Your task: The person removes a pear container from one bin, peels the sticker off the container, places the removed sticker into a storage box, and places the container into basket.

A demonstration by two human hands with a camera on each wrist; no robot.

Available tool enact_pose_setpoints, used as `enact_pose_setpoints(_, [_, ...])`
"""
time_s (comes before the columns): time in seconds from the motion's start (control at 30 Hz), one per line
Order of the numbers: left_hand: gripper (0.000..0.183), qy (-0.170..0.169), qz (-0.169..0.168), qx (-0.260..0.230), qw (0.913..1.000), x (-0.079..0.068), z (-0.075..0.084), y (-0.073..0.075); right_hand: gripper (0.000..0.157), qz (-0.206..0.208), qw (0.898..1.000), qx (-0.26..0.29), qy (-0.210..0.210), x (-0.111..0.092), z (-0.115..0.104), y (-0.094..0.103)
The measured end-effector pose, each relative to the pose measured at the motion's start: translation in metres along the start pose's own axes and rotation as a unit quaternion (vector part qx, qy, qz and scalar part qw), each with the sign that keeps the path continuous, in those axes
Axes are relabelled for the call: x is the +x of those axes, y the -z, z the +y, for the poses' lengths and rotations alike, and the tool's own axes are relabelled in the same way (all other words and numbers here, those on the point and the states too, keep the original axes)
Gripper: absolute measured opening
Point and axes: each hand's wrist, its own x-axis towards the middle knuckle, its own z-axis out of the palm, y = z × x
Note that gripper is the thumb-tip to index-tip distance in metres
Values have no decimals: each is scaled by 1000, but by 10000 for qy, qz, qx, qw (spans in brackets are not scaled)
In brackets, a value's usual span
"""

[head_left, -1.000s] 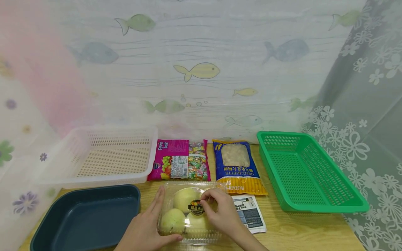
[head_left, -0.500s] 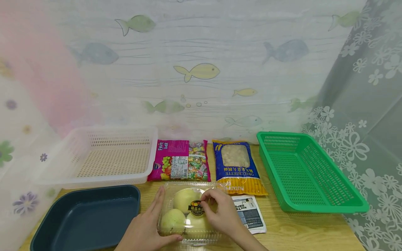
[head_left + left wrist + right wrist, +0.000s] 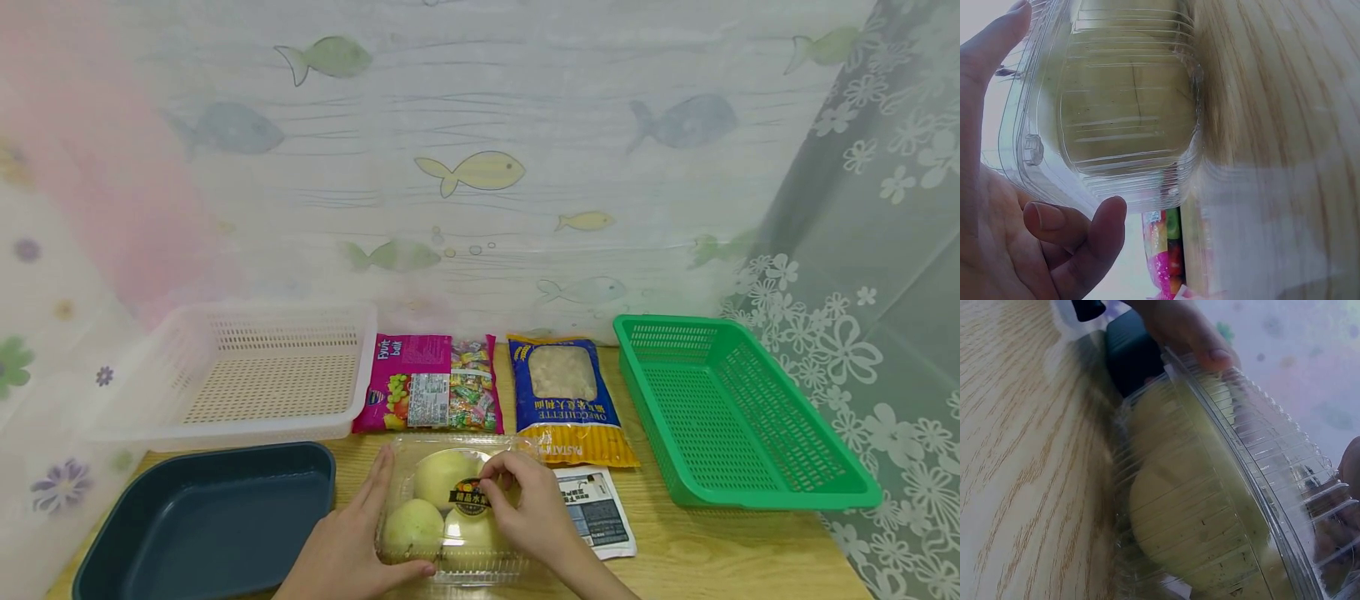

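The left hand [image 3: 348, 529] spreads wide along the left side of a clear plastic container [image 3: 480, 577], its thumb well apart from the fingers. In the head view the forefinger lies straight toward the far left corner and the thumb reaches along the near edge. In the left wrist view two fingers bend below the container's corner, one fingertip against the ribbed wall, while the thumb lies along the lid's side.

The right hand [image 3: 536, 504] is over the right part of the lid, with thumb and forefinger together, pinching the right edge of a dark round sticker [image 3: 468, 497]. The right wrist view shows this hand only in part, blurred behind the plastic.

The container sits flat on the wooden table [image 3: 697, 550], lid down, at the near middle between the two hands. Large pale yellow-green fruits [image 3: 412, 529] fill it, partly hidden by the sticker and the right hand.

A pink candy bag [image 3: 423, 383] lies just behind the container, a blue and yellow pasta bag [image 3: 577, 421] behind it to the right. A white packet [image 3: 603, 517] lies partly covered by the right hand and forearm. A dark tray [image 3: 225, 517] stands left of the left hand, a white basket [image 3: 247, 433] behind that tray, and a green basket [image 3: 645, 417] at the far right.
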Motion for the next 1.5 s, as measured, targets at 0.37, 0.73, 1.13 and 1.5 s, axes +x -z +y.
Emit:
enact_pose_setpoints(0.37, [148, 45, -1, -61, 10000, 1, -1, 0, 16, 25, 9979, 599, -234, 1, -3, 4])
enact_pose_setpoints(0.73, [146, -27, 58, -42, 10000, 1, -3, -1, 19, 321, 9956, 819, -330, 4, 0, 4])
enact_pose_setpoints(1.13, [146, 107, -45, -243, 9996, 2, -1, 1, 19, 195, 9959, 724, -497, 3, -4, 5])
enact_pose_setpoints(1.5, [143, 240, -23, -26, 9997, -8, 6, 25, 20, 136, 9954, 715, -627, 1, -7, 6])
